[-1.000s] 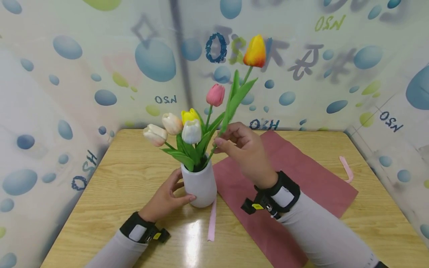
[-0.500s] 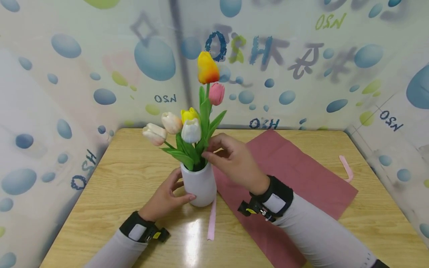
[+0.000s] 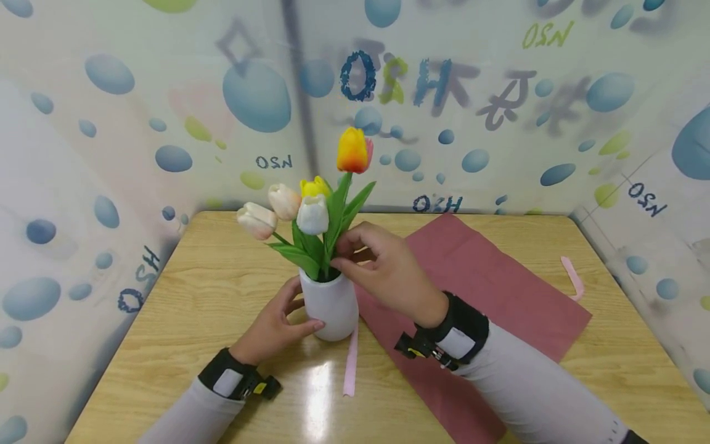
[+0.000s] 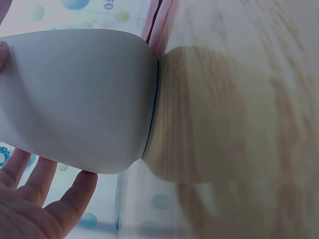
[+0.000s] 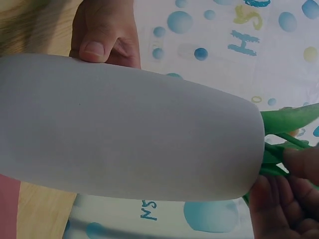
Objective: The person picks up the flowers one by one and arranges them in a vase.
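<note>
A white vase (image 3: 333, 311) stands upright on the wooden table, holding several artificial tulips. My left hand (image 3: 275, 327) grips the vase low on its left side, thumb across the front; in the left wrist view its fingers (image 4: 79, 194) touch the wall. Just over the rim, my right hand (image 3: 388, 271) pinches the stem of a yellow-orange tulip (image 3: 352, 151), whose lower end is inside the vase. That bloom partly covers a pink tulip (image 3: 370, 151). Further left are a white tulip (image 3: 313, 214), a yellow tulip (image 3: 314, 186) and two cream tulips (image 3: 257, 221).
A dark pink sheet of paper (image 3: 477, 283) lies on the table (image 3: 194, 277), right of the vase and under my right forearm. One pink ribbon (image 3: 350, 364) lies in front of the vase, another pink strip (image 3: 572, 277) at the far right. Patterned walls enclose the table.
My right hand has brought the yellow-orange tulip left over the vase and lowered it, its bloom dropping to the pink one's height. The left hand has stayed on the vase.
</note>
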`<act>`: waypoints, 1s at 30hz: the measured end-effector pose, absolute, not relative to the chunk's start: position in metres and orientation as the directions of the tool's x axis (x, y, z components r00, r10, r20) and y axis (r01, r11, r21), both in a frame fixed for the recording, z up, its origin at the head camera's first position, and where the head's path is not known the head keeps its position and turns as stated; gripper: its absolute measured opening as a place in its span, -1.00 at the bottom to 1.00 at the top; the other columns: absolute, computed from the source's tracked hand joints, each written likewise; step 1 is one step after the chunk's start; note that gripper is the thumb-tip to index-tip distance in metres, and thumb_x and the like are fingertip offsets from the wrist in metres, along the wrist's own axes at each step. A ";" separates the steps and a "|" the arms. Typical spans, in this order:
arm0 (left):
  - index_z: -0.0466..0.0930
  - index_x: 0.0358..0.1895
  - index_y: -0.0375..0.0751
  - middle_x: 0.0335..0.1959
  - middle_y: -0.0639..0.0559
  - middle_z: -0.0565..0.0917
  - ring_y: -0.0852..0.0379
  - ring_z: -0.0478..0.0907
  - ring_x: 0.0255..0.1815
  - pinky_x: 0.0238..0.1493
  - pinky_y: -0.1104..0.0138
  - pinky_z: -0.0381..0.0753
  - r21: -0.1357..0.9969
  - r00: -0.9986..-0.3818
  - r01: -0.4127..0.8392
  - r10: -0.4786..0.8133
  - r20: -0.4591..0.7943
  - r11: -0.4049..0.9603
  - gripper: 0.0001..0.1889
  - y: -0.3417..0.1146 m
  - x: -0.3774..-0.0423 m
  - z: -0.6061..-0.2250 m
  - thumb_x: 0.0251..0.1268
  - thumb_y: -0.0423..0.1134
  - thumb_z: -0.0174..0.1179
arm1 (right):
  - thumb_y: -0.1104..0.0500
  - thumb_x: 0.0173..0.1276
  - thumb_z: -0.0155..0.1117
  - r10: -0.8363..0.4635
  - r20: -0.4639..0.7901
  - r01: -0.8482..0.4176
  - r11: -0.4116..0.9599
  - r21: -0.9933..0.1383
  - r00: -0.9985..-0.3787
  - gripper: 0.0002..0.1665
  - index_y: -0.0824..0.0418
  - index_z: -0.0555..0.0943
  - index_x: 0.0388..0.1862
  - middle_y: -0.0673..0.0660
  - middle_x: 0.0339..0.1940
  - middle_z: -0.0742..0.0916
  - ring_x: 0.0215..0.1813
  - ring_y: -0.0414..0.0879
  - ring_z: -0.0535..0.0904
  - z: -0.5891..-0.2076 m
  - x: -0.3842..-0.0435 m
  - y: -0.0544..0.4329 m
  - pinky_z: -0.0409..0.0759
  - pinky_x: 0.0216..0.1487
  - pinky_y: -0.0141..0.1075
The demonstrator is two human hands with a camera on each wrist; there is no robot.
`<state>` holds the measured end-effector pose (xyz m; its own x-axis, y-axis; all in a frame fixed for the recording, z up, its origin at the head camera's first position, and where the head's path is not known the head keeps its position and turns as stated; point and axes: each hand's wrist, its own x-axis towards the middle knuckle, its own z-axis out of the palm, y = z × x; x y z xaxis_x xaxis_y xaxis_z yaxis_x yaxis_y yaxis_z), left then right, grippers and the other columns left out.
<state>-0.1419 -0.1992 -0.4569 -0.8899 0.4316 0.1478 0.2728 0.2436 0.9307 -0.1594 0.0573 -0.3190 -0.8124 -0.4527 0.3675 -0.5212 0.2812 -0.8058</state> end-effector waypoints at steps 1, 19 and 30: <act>0.14 0.60 0.33 0.59 0.08 0.30 -0.12 0.27 0.58 0.46 -0.22 0.40 0.931 -0.890 0.273 0.432 0.148 0.244 -0.07 -0.199 -0.142 -0.457 0.27 -0.26 0.48 | 0.26 0.39 0.45 -0.457 0.364 -0.523 0.291 -0.801 -0.812 -0.71 0.20 0.65 0.05 0.05 -0.02 0.74 0.05 -0.12 0.73 -0.319 -0.159 0.058 0.76 0.04 -0.27; 0.16 0.59 0.31 0.59 0.09 0.31 -0.13 0.31 0.56 0.45 -0.23 0.41 0.926 -0.890 0.278 0.432 0.147 0.256 -0.07 -0.197 -0.144 -0.457 0.24 -0.25 0.50 | 0.26 0.37 0.47 -0.471 0.383 -0.558 0.319 -0.766 -0.795 -0.73 0.23 0.66 0.01 0.08 -0.04 0.72 0.02 -0.12 0.73 -0.320 -0.159 0.069 0.75 0.07 -0.27; 0.11 0.62 0.30 0.60 0.06 0.30 -0.13 0.33 0.55 0.45 -0.19 0.43 0.912 -0.884 0.301 0.440 0.157 0.278 -0.02 -0.202 -0.143 -0.457 0.23 -0.24 0.51 | 0.15 0.50 0.36 -0.296 0.327 -0.436 0.481 -0.760 -0.897 -0.75 0.16 0.68 0.09 0.04 -0.04 0.76 0.01 -0.14 0.69 -0.344 -0.161 0.132 0.71 0.08 -0.21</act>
